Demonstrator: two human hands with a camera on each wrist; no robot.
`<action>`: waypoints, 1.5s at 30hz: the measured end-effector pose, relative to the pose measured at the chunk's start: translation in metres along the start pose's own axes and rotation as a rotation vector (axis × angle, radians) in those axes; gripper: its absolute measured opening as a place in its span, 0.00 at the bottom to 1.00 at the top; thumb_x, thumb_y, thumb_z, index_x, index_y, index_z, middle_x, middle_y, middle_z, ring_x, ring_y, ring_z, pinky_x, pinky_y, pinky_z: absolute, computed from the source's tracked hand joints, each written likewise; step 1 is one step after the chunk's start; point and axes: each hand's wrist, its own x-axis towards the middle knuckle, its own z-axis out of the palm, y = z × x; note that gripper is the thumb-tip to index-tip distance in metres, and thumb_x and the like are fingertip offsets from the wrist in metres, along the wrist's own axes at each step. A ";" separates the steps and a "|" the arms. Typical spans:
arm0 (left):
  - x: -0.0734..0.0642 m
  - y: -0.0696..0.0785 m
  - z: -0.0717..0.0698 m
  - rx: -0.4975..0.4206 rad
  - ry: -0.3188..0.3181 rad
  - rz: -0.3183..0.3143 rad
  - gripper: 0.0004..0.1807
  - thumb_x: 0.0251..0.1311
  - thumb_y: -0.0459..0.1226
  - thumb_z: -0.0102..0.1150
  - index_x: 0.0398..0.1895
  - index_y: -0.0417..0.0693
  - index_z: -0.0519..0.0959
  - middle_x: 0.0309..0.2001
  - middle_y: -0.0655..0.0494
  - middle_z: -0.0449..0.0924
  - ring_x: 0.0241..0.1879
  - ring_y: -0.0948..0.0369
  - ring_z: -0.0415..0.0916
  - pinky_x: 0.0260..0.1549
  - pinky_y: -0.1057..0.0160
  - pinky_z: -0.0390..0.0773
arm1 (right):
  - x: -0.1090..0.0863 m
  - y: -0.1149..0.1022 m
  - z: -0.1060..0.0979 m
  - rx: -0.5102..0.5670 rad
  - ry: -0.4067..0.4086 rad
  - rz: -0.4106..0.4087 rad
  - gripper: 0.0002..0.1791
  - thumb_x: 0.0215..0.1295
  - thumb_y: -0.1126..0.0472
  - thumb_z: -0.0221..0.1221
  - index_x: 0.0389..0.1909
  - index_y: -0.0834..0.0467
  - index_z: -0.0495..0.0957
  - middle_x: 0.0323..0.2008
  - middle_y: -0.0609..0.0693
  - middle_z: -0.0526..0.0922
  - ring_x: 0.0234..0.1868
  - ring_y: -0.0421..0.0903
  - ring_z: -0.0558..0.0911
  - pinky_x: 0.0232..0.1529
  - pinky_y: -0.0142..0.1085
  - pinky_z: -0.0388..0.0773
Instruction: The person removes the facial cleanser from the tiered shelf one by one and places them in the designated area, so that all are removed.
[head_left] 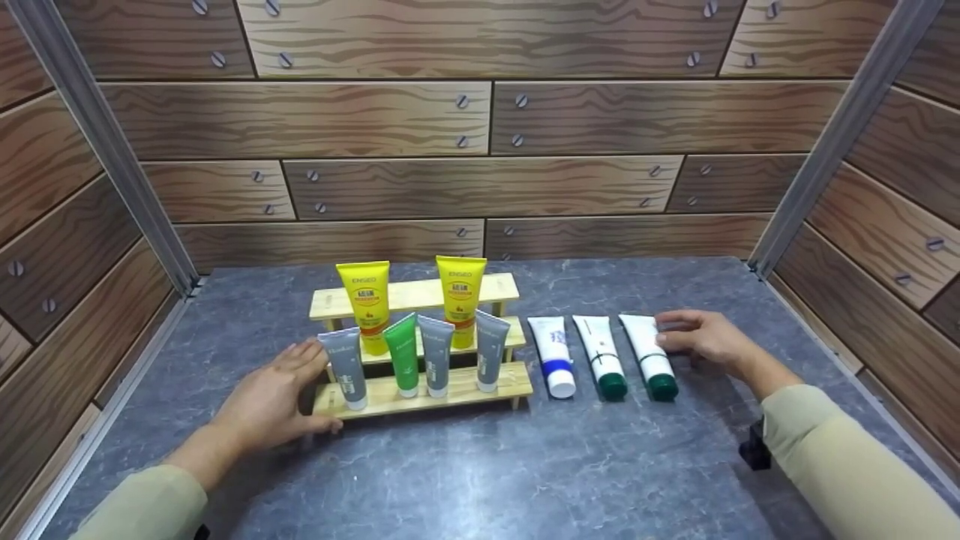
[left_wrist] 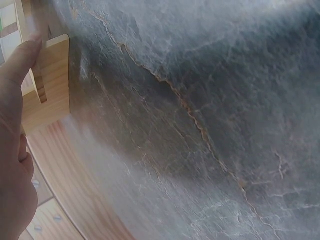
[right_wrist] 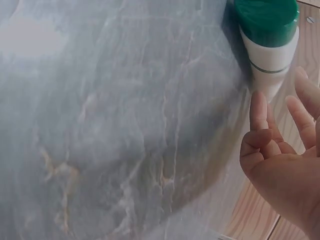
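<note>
My left hand (head_left: 274, 394) holds the left end of a stepped wooden display rack (head_left: 450, 391), thumb at the front and fingers farther back. The thumb lies along the rack's edge (left_wrist: 57, 75) in the left wrist view. On the rack stand two yellow tubes (head_left: 365, 307), a green tube (head_left: 403, 356) and three grey tubes (head_left: 437, 356), caps down. To the right, my right hand (head_left: 705, 339) touches the right edge of a white tube with a dark green cap (head_left: 649, 356) lying on the table. Its fingers are mostly extended in the right wrist view, near the tube (right_wrist: 270, 55).
Left of that tube lie another green-capped white tube (head_left: 600, 352) and a white tube with a blue band (head_left: 553, 349). All rest on a grey marbled table (head_left: 480, 465). Wood-patterned walls (head_left: 480, 120) with metal corner posts (head_left: 832, 127) close off the back and sides.
</note>
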 end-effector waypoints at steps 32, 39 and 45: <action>-0.003 -0.002 0.002 -0.012 -0.004 0.010 0.58 0.53 0.62 0.77 0.76 0.33 0.68 0.77 0.34 0.63 0.77 0.36 0.61 0.76 0.37 0.60 | -0.022 -0.168 0.064 0.044 -0.033 -0.465 0.23 0.73 0.59 0.68 0.66 0.61 0.81 0.59 0.58 0.86 0.56 0.47 0.86 0.59 0.39 0.85; 0.000 -0.002 0.002 -0.018 0.003 0.022 0.58 0.52 0.62 0.77 0.76 0.33 0.68 0.77 0.35 0.63 0.77 0.37 0.62 0.76 0.36 0.60 | -0.034 -0.214 0.093 0.093 -0.098 -0.576 0.23 0.70 0.64 0.69 0.64 0.61 0.82 0.58 0.55 0.87 0.59 0.52 0.86 0.60 0.39 0.85; 0.003 -0.002 0.001 -0.018 -0.005 0.009 0.59 0.51 0.63 0.77 0.77 0.33 0.67 0.78 0.36 0.61 0.77 0.38 0.61 0.76 0.37 0.60 | -0.034 -0.240 0.114 0.092 -0.153 -0.623 0.23 0.71 0.65 0.68 0.65 0.62 0.81 0.64 0.57 0.83 0.64 0.53 0.83 0.60 0.40 0.85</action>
